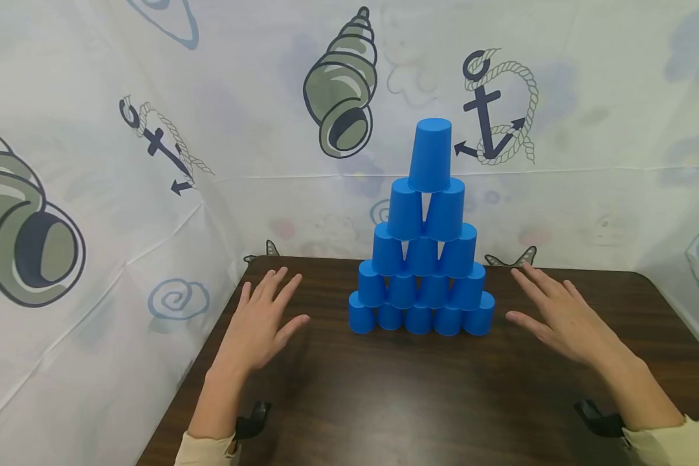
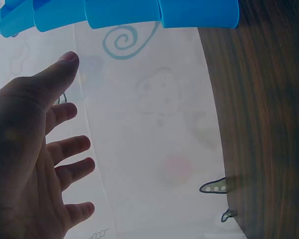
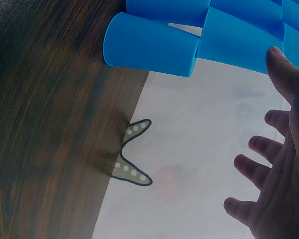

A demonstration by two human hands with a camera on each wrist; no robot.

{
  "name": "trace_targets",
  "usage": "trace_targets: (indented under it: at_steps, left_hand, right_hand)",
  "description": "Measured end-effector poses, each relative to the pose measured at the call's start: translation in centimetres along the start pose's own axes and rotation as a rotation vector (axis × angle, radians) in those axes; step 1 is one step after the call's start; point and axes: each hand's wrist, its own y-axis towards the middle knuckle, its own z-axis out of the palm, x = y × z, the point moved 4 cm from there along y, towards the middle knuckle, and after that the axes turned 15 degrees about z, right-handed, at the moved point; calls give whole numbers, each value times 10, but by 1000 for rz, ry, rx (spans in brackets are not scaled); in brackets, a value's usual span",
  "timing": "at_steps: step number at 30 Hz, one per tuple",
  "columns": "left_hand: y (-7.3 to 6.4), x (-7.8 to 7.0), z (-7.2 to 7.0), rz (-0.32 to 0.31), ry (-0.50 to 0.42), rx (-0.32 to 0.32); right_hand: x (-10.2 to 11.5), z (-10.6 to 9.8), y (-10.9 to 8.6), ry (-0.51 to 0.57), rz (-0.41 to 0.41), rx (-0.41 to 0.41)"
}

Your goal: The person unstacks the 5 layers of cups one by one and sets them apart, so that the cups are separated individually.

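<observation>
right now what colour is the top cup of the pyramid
Plain blue; the top cup shows best in the head view.

The head view looks forward and down across the worktop [image 1: 349,388], far enough back to frame the whole pyramid of cups [image 1: 422,255], the left grip [image 1: 256,330] and the right grip [image 1: 571,320]. The left wrist view looks from close beside its grip toward the backdrop [image 1: 256,110], turned sideways, worktop along the picture's right; the right wrist view does likewise, worktop at left. Each shares one pyramid edge with the head view.
</observation>
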Motion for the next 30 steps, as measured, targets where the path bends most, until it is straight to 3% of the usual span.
trace_targets:
  at_steps: [5, 10, 14, 18, 20, 23, 30]
  left_hand:
    - [3, 1, -2, 12, -35, -30]
    - [17, -1, -13, 45, -173, -155]
    - [38, -9, -35, 78, -326, -287]
    - [66, -19, -61, 136, -482, -425]
    - [82, -24, -72, 163, -542, -464]
    - [105, -32, -86, 178, -584, -468]
    - [154, -43, -109, 170, -559, -402]
  right_hand:
    - [0, -1, -2, 7, 18, 19]
    - [0, 0, -3, 53, 39, 54]
    - [-4, 7, -1, 109, 68, 104]
    - [-7, 19, 1, 167, 114, 151]
    - [-9, 28, 2, 209, 139, 169]
    - [-11, 44, 6, 281, 160, 190]
    - [-21, 84, 15, 379, 199, 193]
